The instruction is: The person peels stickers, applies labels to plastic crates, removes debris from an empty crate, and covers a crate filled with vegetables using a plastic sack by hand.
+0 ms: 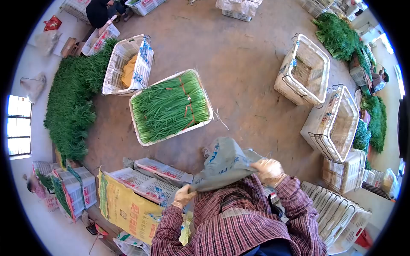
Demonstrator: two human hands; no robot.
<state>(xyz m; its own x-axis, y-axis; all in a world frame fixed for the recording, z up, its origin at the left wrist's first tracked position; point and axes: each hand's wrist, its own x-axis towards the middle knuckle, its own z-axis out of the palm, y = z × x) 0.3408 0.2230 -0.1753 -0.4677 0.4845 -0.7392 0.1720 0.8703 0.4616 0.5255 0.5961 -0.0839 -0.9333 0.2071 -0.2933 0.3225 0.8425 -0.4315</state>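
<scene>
A grey plastic sack (226, 164) with blue print is stretched in front of my body. My left hand (183, 196), in a pale glove, is closed on the sack's lower left corner. At its right edge my right hand (269, 171), also gloved, grips it with the fingers wrapped round. Just beyond the sack a white crate (137, 128) stands on the floor, filled with green leafy stalks (166, 106) tied in bundles with red bands. Part of the floor and my feet are hidden behind the sack.
A crate with a yellow cloth (129, 70) stands behind the full one. Greens (70, 102) are heaped along the left wall. Crates (305, 70) stand at right. Near my left arm are stacked crates and a yellow sack (128, 209). A person (100, 13) sits at the far left.
</scene>
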